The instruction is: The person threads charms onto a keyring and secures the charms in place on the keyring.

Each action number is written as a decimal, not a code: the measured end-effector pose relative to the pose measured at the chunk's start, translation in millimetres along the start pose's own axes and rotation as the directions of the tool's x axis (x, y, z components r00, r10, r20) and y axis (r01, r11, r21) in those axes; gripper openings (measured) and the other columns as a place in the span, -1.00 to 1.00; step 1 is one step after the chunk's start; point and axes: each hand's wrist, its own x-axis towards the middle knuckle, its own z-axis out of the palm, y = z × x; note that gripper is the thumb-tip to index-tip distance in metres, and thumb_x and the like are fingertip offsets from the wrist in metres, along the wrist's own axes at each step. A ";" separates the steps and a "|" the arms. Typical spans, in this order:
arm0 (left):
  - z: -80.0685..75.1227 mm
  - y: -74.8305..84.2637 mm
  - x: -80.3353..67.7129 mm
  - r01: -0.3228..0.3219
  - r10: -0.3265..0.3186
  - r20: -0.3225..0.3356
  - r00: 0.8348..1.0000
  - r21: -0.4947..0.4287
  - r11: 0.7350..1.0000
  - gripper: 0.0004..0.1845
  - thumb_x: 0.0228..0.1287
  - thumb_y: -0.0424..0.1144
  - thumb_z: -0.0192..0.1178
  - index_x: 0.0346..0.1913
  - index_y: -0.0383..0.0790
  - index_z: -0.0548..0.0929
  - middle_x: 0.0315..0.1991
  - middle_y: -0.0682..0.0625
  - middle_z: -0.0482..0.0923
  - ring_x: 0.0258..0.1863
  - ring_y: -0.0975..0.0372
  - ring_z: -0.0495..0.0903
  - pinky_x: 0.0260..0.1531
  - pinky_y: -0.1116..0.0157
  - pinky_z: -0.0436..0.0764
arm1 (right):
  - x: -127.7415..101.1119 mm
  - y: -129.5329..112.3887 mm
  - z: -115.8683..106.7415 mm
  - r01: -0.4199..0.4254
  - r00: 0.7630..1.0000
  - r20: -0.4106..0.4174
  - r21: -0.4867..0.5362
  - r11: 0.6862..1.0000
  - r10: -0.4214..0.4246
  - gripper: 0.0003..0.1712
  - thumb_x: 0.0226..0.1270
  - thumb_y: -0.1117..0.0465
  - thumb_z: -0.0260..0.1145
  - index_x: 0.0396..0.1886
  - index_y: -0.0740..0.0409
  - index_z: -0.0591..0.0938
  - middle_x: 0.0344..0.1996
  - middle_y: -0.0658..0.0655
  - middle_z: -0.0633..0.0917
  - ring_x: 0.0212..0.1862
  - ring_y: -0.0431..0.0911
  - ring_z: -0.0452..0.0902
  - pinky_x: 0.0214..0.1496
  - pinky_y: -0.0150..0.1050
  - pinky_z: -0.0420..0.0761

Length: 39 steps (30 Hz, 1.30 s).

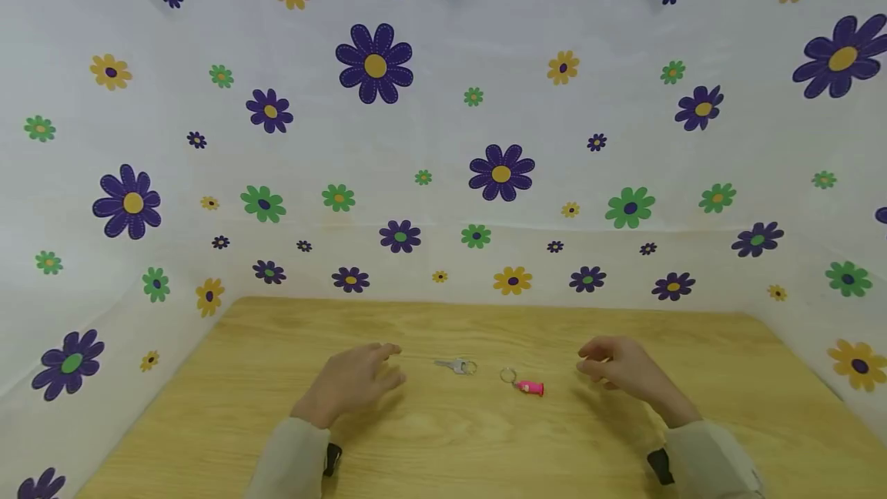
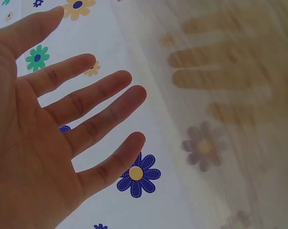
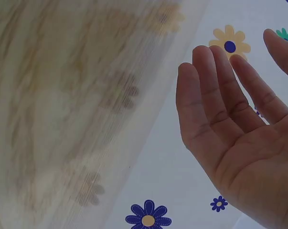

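A silver key point(image 1: 453, 365) with a small ring at its right end lies flat on the wooden table point(image 1: 443, 437). To its right is a keychain point(image 1: 531, 387) with a bright pink cylindrical charm and a metal ring, the ring toward the key. My left hand point(image 1: 356, 382) hovers left of the key, apart from it, holding nothing. In the left wrist view the fingers point(image 2: 105, 112) are spread and fairly straight. Over on the other side, my right hand point(image 1: 624, 368) is held right of the pink charm. Its fingers point(image 3: 208, 90) are relaxed and slightly bent in the right wrist view, the palm bare.
A white flower-patterned sheet point(image 1: 430, 129) rises behind the table and along both sides. Light sleeves point(image 1: 287, 460) and a dark band point(image 1: 661, 466) are at the wrists. The glossy tabletop reflects the hands in the left wrist view.
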 end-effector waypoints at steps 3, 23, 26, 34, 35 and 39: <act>-2.4 1.7 2.6 -0.020 0.020 -0.012 1.000 0.003 1.000 -0.52 0.46 0.03 0.21 0.26 -0.21 0.61 0.19 -0.19 0.61 0.14 -0.06 0.61 0.14 -0.08 0.54 | 4.2 -5.4 4.6 -0.010 1.000 0.007 -0.002 1.000 0.010 -0.66 0.40 0.27 0.34 -0.01 0.51 0.62 -0.26 0.16 0.71 -0.29 0.01 0.63 -0.22 -0.02 0.72; -0.7 11.2 25.9 0.017 -0.008 0.064 0.998 -0.141 0.990 -0.46 0.46 0.06 0.17 0.34 -0.18 0.55 0.17 -0.15 0.61 0.16 -0.04 0.58 0.14 -0.13 0.52 | 26.4 -21.6 24.4 -0.103 0.993 0.058 0.039 0.994 0.100 -0.64 0.39 0.28 0.35 0.01 0.50 0.61 -0.28 0.14 0.69 -0.29 -0.03 0.60 -0.20 -0.04 0.72; -0.8 11.1 29.2 0.020 -0.011 0.063 0.998 -0.141 0.990 -0.46 0.46 0.05 0.18 0.34 -0.18 0.55 0.15 -0.15 0.62 0.16 -0.04 0.58 0.15 -0.13 0.51 | 29.5 -23.6 24.0 -0.112 0.991 0.085 0.059 0.992 0.107 -0.63 0.40 0.29 0.33 0.03 0.53 0.59 -0.28 0.17 0.69 -0.30 -0.03 0.59 -0.19 -0.03 0.72; -1.4 12.4 39.8 -0.021 0.036 0.073 0.997 -0.197 0.980 -0.51 0.46 0.00 0.19 0.30 -0.21 0.58 0.12 -0.16 0.64 0.12 -0.03 0.60 0.14 -0.09 0.53 | 34.9 -22.3 22.7 -0.116 0.986 0.128 0.098 0.988 0.104 -0.66 0.39 0.30 0.32 0.00 0.52 0.59 -0.30 0.18 0.68 -0.33 -0.03 0.60 -0.23 -0.08 0.72; -0.8 12.7 40.7 -0.024 0.041 0.078 0.996 -0.207 0.978 -0.52 0.45 -0.02 0.20 0.29 -0.22 0.59 0.12 -0.17 0.64 0.11 -0.03 0.61 0.13 -0.09 0.53 | 35.5 -21.9 23.3 -0.123 0.985 0.134 0.107 0.987 0.108 -0.66 0.39 0.31 0.33 0.00 0.51 0.59 -0.30 0.18 0.68 -0.33 -0.03 0.60 -0.24 -0.09 0.71; 1.7 14.3 44.3 -0.027 0.051 0.099 0.994 -0.233 0.972 -0.54 0.44 -0.06 0.21 0.28 -0.23 0.60 0.13 -0.18 0.64 0.11 -0.03 0.62 0.11 -0.08 0.56 | 38.6 -21.0 26.6 -0.132 0.980 0.162 0.111 0.985 0.113 -0.66 0.38 0.31 0.33 0.01 0.51 0.59 -0.31 0.16 0.67 -0.33 -0.04 0.60 -0.24 -0.12 0.70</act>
